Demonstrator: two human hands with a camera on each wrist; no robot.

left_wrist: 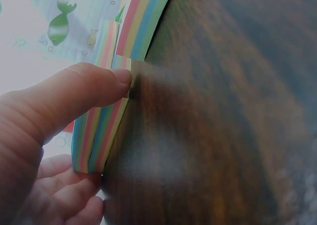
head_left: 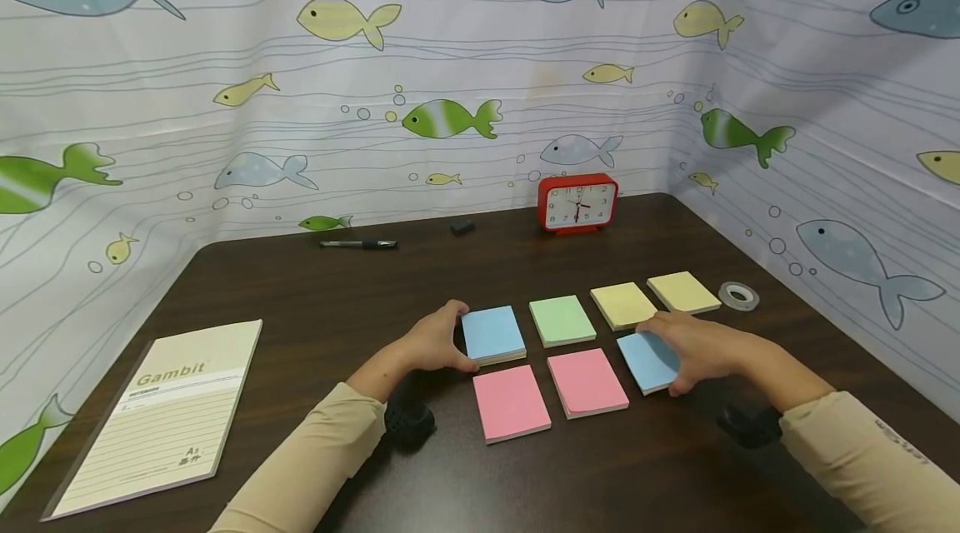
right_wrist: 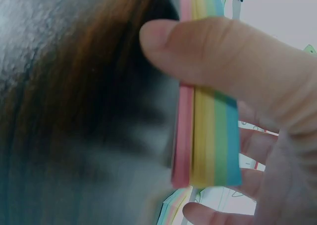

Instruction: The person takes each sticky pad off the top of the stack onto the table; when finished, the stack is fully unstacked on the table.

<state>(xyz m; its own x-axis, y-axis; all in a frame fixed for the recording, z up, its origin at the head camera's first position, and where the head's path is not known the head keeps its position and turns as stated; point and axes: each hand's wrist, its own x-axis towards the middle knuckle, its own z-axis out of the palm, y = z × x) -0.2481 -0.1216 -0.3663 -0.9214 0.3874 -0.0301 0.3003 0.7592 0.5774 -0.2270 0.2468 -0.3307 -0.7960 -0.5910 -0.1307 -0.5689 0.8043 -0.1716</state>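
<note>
1. Left hand (head_left: 433, 341) is gripping the upper blue pad (head_left: 492, 333) at its left edge, mid-frame in the head view; the left wrist view is showing the thumb (left_wrist: 74, 98) pressing on the pad's striped edge, other fingers curled below.
2. Right hand (head_left: 693, 347) is holding the lower blue pad (head_left: 647, 360), right of centre; the right wrist view is showing the thumb (right_wrist: 213, 51) laid across the striped stack (right_wrist: 208, 136) and fingers behind it, so the pad is looking pinched.
3. Grid is forming on the dark table (head_left: 315, 308): upper row is reading blue, green pad (head_left: 562, 320), then two yellow pads (head_left: 622, 304) and (head_left: 682, 291); lower row is showing two pink pads (head_left: 511, 401) and (head_left: 587, 381), then the held blue.
4. Judging progress: most pads are lying roughly in rows; the lower blue pad is sitting skewed, apparently not squared up yet, and the lower row is one short of the upper.
5. Notebook (head_left: 161, 412) lower left, pen (head_left: 358, 244) and red clock (head_left: 577, 203) at the table's far edge, tape roll (head_left: 738, 296) right.
</note>
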